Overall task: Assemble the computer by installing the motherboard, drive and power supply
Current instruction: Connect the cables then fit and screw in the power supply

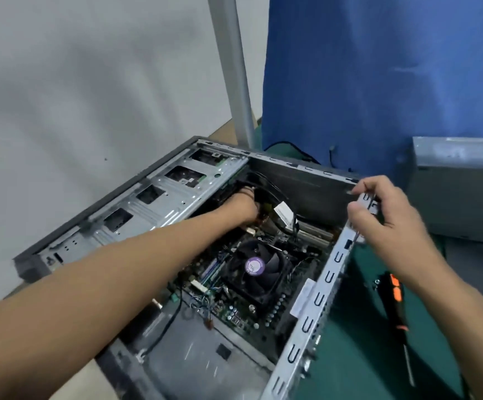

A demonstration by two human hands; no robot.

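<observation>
**Left hand deep in case among cables; right hand on case rim**

Left hand (241, 204) reaches into the far inner end of the open computer case (159, 194), next to the drive cage. Fingers are buried among the black cables (266, 186) and largely hidden; cannot tell whether they grasp anything or are just pushing in. Left forearm crosses over the near-left part of the case and covers part of the board.

Right hand (384, 215) sits at the far end of the case's right rim (318, 301), the slotted metal edge. Thumb and curled fingers pinch the rim; grip closed on the metal.

Motherboard (243, 310) lies flat on the case floor. CPU fan (256, 267) with purple centre label sits on it, between the two arms. A white-tagged cable bundle (285, 215) hangs just right of the left hand, over the board's far edge.

Outside the case: screwdriver (396, 301) with black-and-orange handle lies on the green mat (355, 342), right of the rim, under the right forearm. A grey metal box (459, 186) stands at far right, identity unclear. Blue cloth (378, 76) hangs behind; grey pole (236, 70) beside it.
</observation>
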